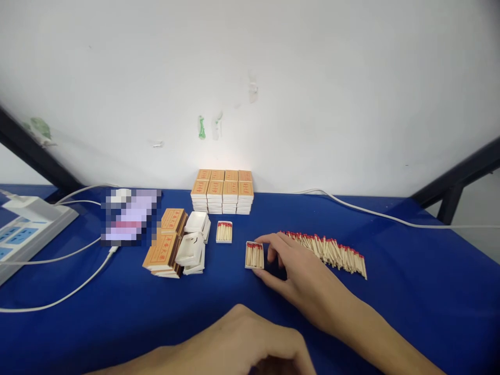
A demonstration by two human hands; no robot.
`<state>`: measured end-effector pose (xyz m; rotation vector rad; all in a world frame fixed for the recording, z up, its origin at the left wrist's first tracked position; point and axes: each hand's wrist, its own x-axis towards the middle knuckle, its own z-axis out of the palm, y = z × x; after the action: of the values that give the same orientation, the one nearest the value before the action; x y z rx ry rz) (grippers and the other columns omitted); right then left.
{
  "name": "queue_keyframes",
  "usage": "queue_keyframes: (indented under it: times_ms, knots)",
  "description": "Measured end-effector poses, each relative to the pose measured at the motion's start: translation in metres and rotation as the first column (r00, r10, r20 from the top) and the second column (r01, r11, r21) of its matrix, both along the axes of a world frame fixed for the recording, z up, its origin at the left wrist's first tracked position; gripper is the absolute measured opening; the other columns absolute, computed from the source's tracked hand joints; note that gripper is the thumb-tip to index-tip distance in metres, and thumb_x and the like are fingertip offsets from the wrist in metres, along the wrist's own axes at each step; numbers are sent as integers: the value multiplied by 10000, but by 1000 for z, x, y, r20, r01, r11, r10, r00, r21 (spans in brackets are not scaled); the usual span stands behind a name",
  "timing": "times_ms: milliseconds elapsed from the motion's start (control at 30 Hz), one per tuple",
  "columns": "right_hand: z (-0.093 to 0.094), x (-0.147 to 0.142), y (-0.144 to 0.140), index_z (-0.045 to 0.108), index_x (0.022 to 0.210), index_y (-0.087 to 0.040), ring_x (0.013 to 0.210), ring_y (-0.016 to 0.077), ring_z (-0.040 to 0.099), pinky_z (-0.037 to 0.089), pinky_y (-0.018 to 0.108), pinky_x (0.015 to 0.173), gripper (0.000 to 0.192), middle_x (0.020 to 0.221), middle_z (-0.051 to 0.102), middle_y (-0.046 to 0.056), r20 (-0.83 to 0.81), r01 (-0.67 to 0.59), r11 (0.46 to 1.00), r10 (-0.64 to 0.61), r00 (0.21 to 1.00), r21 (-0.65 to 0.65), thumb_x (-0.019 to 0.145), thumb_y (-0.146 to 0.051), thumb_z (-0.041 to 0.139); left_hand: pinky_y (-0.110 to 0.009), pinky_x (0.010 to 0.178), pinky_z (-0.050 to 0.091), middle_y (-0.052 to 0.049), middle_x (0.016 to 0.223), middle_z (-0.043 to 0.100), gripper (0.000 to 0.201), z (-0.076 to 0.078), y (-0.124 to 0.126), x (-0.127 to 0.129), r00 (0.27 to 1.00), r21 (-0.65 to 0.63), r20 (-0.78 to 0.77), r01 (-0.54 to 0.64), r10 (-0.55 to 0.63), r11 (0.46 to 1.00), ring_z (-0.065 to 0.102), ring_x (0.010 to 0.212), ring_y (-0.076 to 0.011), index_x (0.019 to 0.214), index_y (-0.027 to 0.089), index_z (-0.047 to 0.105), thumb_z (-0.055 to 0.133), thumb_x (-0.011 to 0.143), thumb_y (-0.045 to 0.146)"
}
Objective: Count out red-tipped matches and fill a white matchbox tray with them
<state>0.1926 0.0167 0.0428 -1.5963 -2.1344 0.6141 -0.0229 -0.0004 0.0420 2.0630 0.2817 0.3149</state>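
My right hand (291,268) rests on the blue tablecloth, fingertips touching the right side of a small white matchbox tray (254,255) filled with matches. Just right of it lies a long row of loose red-tipped matches (330,251). A second filled tray (224,232) sits a little farther back and left. My left hand (250,346) is low at the frame's bottom edge, fingers curled inward; whether it holds anything is hidden.
A stacked block of orange matchboxes (222,191) stands against the wall. Orange sleeves (166,245) and empty white trays (193,242) are piled at left. A power strip (27,229) and white cables (70,284) lie far left. Another cable (371,211) runs right.
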Motion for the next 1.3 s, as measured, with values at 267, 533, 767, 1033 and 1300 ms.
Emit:
queue_keyframes:
  times_ms: [267,533,767,1033,1300]
  knots:
    - [6,-2,20,626,1406,-293,870,199,656,535,373,765,386,1172,660,49,-17,22,999,-23,1000,-37,1038,-360,719,-292,513,471,43,660,660,191,-11,-4,-13,951,595,199,-308,234,742,627,504,-140,893,198,661,575,1063,199]
    - [10,-14,51,624,1365,-260,917,208,648,514,389,863,329,1053,688,24,-23,-37,999,37,999,-2,1044,-269,694,-358,438,428,57,650,638,143,-17,4,-16,955,731,148,-282,258,622,603,461,-176,989,183,658,539,1012,107]
    - [12,-20,54,624,1343,-254,938,217,664,513,384,861,326,1051,700,27,-21,-34,999,34,999,-6,1030,-274,714,-392,380,290,44,600,568,150,-27,1,-11,949,815,179,-290,259,501,519,429,-180,882,195,651,555,940,96]
    - [10,-19,51,623,1328,-260,943,203,652,505,380,873,312,1075,687,21,-27,-30,1000,30,999,-6,1031,-300,710,-394,402,315,45,633,592,105,-25,-1,-13,955,829,149,-262,257,494,560,466,-180,931,196,642,577,964,120]
    - [10,-19,52,612,1330,-264,957,211,658,497,374,853,332,1094,690,22,-5,-28,1000,28,1000,-11,1021,-315,721,-389,413,320,51,624,585,122,-23,0,-13,962,834,134,-239,237,497,544,460,-179,972,193,642,564,973,99]
